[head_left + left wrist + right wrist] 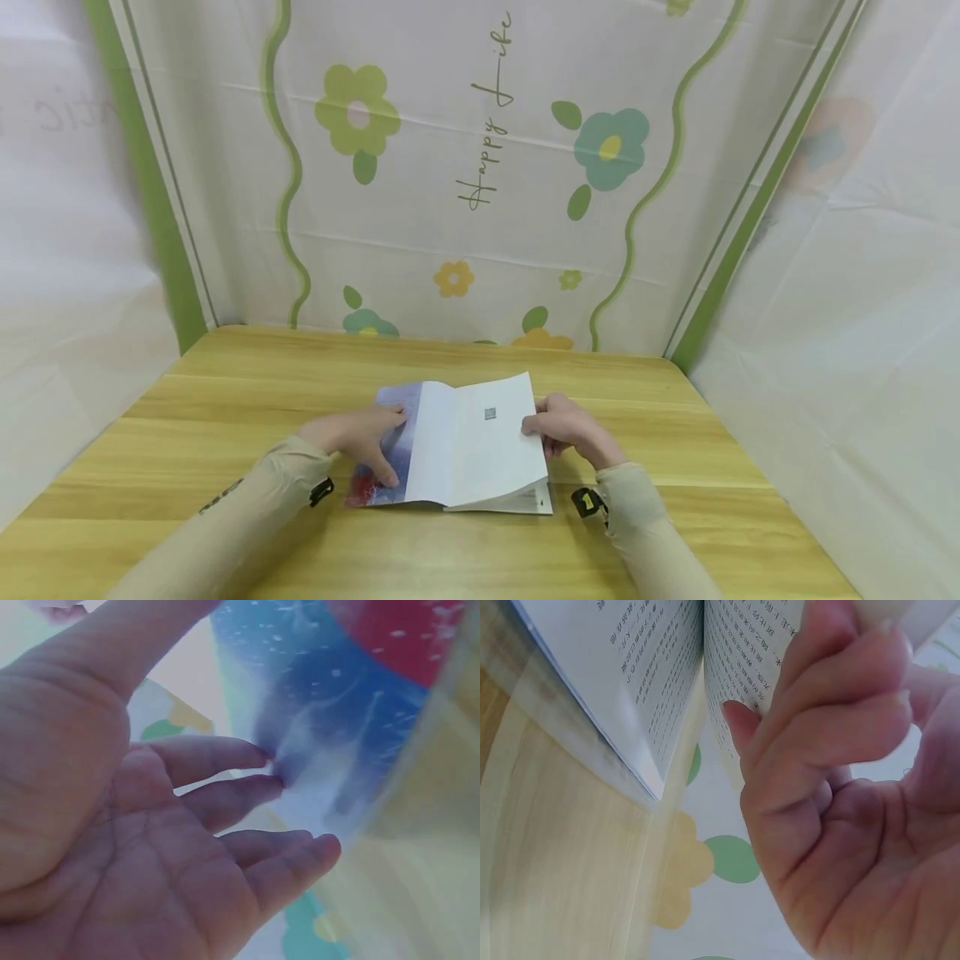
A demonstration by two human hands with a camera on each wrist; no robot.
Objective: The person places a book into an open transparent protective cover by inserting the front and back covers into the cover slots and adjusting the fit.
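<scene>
An open book [491, 450] lies on the wooden table, a small dark square code printed on its blank right-hand page. Its blue and purple cover flap [401, 454], red at the lower corner, spreads to the left. My left hand [365, 442] rests on that flap with thumb and fingers spread; in the left wrist view the fingertips touch its blue surface. At the right edge, my right hand [566, 427] pinches a raised bundle of pages, thumb on top and curled fingers beneath. Printed text [742, 656] shows on the underside of the bundle in the right wrist view.
The wooden table [247, 392] reaches back to a hanging white cloth [420, 225] with flowers and lettering. More pale cloth hangs along the left and right sides. A black wrist strap [587, 502] marked with a yellow number sits by the right cuff.
</scene>
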